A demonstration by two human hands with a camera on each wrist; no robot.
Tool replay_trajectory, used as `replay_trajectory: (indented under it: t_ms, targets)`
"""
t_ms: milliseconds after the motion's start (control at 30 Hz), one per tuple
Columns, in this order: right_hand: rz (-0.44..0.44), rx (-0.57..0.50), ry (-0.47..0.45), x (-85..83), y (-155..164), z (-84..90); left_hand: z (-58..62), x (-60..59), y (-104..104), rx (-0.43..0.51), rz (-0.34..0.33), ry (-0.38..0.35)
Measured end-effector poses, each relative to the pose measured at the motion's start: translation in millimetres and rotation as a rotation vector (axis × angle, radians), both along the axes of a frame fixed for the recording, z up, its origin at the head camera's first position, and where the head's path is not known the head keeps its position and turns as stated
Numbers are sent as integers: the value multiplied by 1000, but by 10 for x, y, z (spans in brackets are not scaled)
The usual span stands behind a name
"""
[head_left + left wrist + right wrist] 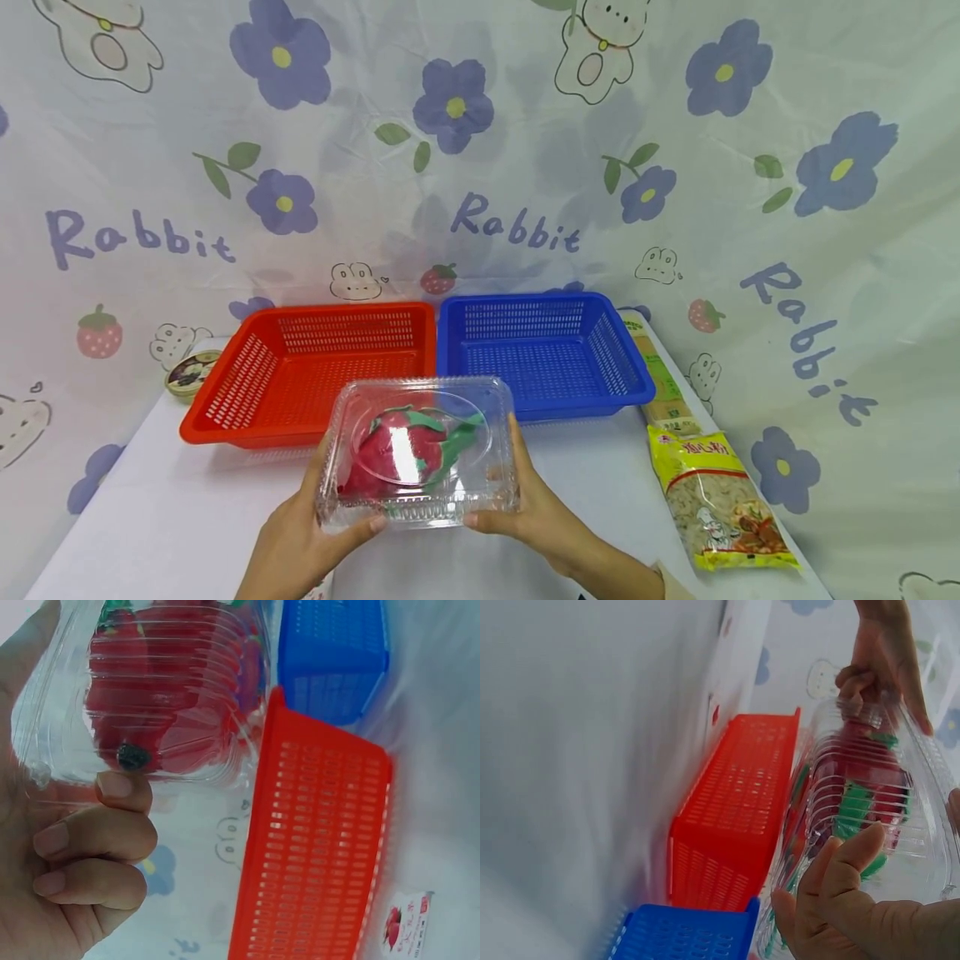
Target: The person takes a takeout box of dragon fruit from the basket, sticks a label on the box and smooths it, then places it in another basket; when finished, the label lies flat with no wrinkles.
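Both hands hold a clear plastic clamshell box [423,450] up in front of the baskets, its lid down. Inside lies a red dragon fruit [401,450] with green leafy tips. My left hand [300,525] grips the box's left side, thumb along the near edge. The right hand [543,512] grips the opposite side the same way, thumb at the near edge. In the left wrist view, the left fingers [112,832] curl at the box's underside. Fingers of the right hand [847,885] press against the ribbed plastic in the right wrist view.
Behind the box stand a red basket [255,433] at left and a blue basket [547,408] at right. A yellow food packet [720,500] and a long packet [660,383] lie along the right edge. A round tin [191,372] sits at far left. A small card [407,924] lies near the red basket.
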State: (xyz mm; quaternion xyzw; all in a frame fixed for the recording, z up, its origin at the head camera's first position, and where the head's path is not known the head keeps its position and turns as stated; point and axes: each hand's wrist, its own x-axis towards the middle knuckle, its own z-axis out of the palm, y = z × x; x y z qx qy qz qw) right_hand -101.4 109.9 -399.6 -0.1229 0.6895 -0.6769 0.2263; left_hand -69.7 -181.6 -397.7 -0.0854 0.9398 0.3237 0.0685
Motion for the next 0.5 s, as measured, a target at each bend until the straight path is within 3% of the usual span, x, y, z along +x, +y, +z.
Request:
replay_trajectory:
  t_ms: [233,500]
  targets:
    - [11,-31,-3,35,43,-12,-3,44,57,-18,-3,60]
    - [11,-33,-15,63,69,-36,-52,47,71,-10,13,-8]
